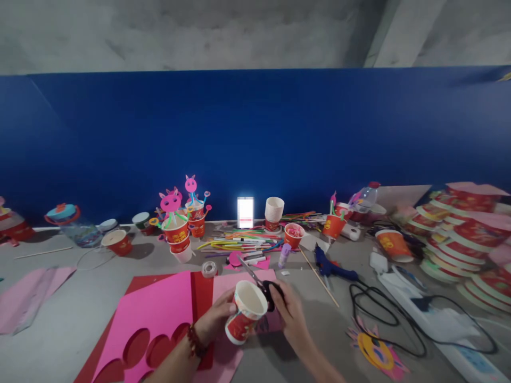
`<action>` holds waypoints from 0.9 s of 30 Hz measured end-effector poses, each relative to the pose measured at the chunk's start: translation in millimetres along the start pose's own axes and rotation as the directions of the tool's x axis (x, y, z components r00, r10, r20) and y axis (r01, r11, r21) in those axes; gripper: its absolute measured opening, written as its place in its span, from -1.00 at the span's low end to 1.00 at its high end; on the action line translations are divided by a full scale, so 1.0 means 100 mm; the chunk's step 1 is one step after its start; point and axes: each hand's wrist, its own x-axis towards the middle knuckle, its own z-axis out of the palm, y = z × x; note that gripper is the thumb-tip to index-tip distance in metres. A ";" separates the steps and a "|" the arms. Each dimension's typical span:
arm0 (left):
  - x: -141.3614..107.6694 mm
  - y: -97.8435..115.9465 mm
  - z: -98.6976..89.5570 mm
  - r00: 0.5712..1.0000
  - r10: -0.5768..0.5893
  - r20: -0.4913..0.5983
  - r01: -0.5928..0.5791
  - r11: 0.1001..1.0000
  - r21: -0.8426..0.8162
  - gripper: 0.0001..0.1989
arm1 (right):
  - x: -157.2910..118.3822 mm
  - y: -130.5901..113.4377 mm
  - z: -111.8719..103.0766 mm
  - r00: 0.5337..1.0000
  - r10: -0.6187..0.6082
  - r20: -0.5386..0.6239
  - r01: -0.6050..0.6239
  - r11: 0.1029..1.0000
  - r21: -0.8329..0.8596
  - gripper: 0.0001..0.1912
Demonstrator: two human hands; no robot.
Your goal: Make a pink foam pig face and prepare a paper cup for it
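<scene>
My left hand point(219, 319) grips a red and white paper cup point(240, 325) from its left side, its open mouth tilted up toward me. A beaded bracelet circles that wrist. In my right hand point(289, 311) is a pair of scissors point(255, 277), held by the black handles just right of the cup. The blades point up and to the left, behind the cup's rim; whether they touch the cup I cannot tell. Below the hands lie a pink sheet point(227, 282) and a brighter pink sheet point(159, 314) with round holes cut in it.
A glue gun point(333, 266) with a looping black cable and a power strip point(431, 319) lie to the right. Stacked paper cups point(459, 250) stand at far right. Pipe cleaners point(243, 242), a tape roll point(209, 269) and decorated cups point(176, 232) sit toward the blue partition point(255, 133).
</scene>
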 end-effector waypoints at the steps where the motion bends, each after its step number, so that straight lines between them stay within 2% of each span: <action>1: -0.01 0.00 0.00 1.000 -0.016 0.010 0.016 1.000 -0.002 -0.39 | 0.01 0.01 0.02 1.000 -0.007 -0.017 0.007 1.000 -0.014 -0.62; 5: -0.04 -0.03 -0.07 0.999 0.029 -0.023 -0.030 0.999 -0.021 -0.40 | 0.09 0.03 0.03 0.999 0.043 -0.032 -0.042 0.999 0.033 -0.61; 8: -0.06 -0.03 -0.13 0.999 0.017 0.031 -0.016 1.000 -0.015 -0.34 | 0.17 -0.05 -0.04 0.987 0.145 -0.063 -0.131 0.974 0.187 -0.61; 10: -0.07 -0.03 -0.13 0.997 -0.026 0.079 0.026 1.000 -0.004 -0.32 | 0.21 -0.11 -0.07 0.989 0.135 -0.064 -0.113 0.956 0.271 -0.64; 12: -0.08 -0.02 -0.09 0.992 -0.062 0.111 0.063 0.998 -0.004 -0.32 | 0.22 -0.14 -0.05 0.995 0.096 -0.003 -0.089 0.933 0.349 -0.66; 15: -0.08 -0.02 -0.03 0.985 -0.095 0.142 0.097 0.995 -0.011 -0.33 | 0.22 -0.15 0.07 0.981 0.134 0.140 -0.186 0.848 0.496 -0.56; 17: -0.08 -0.01 0.00 0.987 -0.092 0.130 0.093 0.996 -0.006 -0.36 | 0.23 -0.15 0.15 0.965 0.158 0.208 -0.245 0.829 0.503 -0.57; 18: -0.07 -0.01 0.01 0.990 -0.083 0.115 0.084 0.996 -0.006 -0.37 | 0.25 -0.17 0.18 0.964 0.158 0.215 -0.243 0.850 0.468 -0.61; 20: -0.05 -0.01 0.03 0.997 -0.047 0.066 0.047 0.999 -0.010 -0.38 | 0.30 -0.20 0.19 0.979 0.134 0.155 -0.182 0.917 0.355 -0.69; 22: -0.01 -0.01 0.03 1.000 0.008 0.007 -0.008 1.000 -0.022 -0.40 | 0.35 -0.22 0.15 0.994 0.105 0.012 -0.104 0.958 0.266 -0.71; 25: 0.04 -0.02 0.01 0.992 0.088 -0.089 -0.091 0.995 -0.030 -0.45 | 0.36 -0.22 0.06 0.971 0.115 -0.208 -0.060 0.966 0.251 -0.71; 27: 0.07 -0.04 -0.02 0.978 0.128 -0.167 -0.134 0.991 -0.021 -0.47 | 0.31 -0.21 0.01 0.952 0.132 -0.276 -0.056 0.963 0.265 -0.73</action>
